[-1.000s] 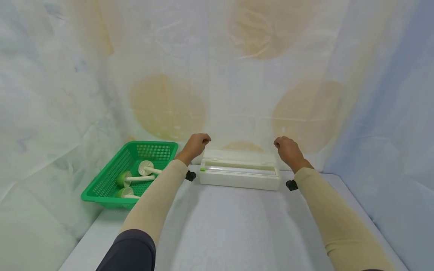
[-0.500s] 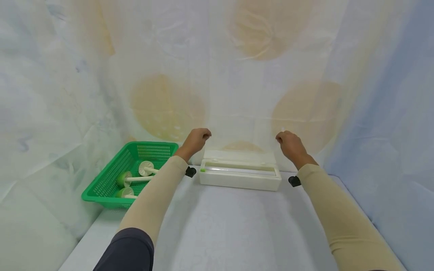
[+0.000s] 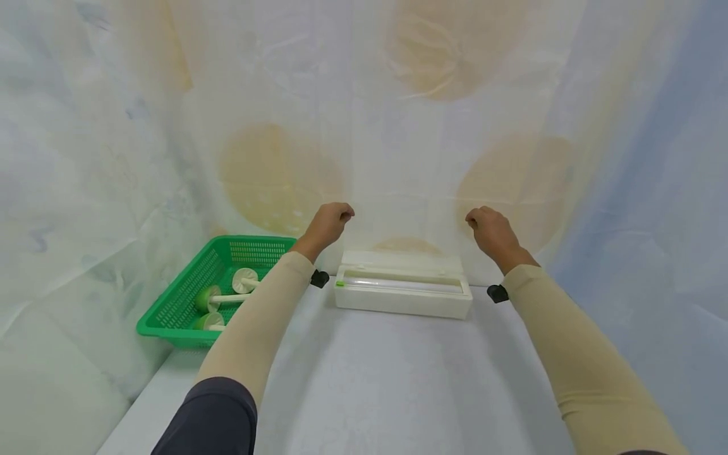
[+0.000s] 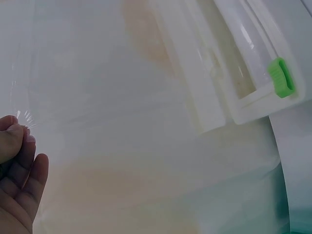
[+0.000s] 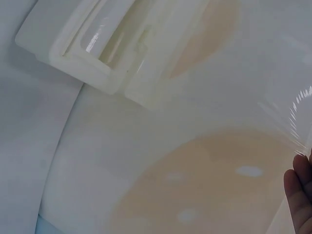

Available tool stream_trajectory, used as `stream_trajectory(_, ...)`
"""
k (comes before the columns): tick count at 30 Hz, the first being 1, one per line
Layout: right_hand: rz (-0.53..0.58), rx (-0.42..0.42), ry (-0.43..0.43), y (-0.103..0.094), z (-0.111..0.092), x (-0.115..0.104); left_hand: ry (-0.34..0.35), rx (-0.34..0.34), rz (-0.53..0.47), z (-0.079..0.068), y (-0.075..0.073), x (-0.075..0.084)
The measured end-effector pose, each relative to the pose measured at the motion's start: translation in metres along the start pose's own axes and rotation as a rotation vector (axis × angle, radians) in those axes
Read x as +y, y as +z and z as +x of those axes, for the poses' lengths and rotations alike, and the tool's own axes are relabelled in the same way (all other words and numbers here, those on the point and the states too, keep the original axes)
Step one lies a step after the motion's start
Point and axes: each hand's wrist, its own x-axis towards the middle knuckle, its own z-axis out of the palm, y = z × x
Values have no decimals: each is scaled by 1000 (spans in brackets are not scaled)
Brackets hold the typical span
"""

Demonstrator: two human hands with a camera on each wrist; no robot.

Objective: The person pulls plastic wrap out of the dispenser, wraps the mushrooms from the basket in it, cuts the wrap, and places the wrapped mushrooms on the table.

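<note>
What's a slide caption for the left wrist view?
Left-hand grip pinches creased clear film; at upper right, an open white box with a green tab.

Soft shadows cross the brightly lit table (image 3: 387,379); both wrist views are dim.

Room over the table (image 3: 415,379); beyond, white box (image 3: 400,304) (lid (image 3: 401,261) up) in the way.
</note>
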Motion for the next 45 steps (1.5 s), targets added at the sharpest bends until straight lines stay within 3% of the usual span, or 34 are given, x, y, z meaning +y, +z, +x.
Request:
stream_trajectory(5,8,20,2,-6,5,-2,-23,-13,-12,3,-6,5)
stream_trajectory(20,-14,59,6,-21,12,-3,10,23,-2,14,-15,12)
stream_trajectory(24,-19,40,24,-22,14,-5,3,52,7,17,-17,14)
stream_trajectory(33,-6,-1,43,-24,18,-13,-85,113,-20,21,-24,19)
stream_trajectory(45,7,87,18,-30,21,-12,-29,199,-5,27,-27,19)
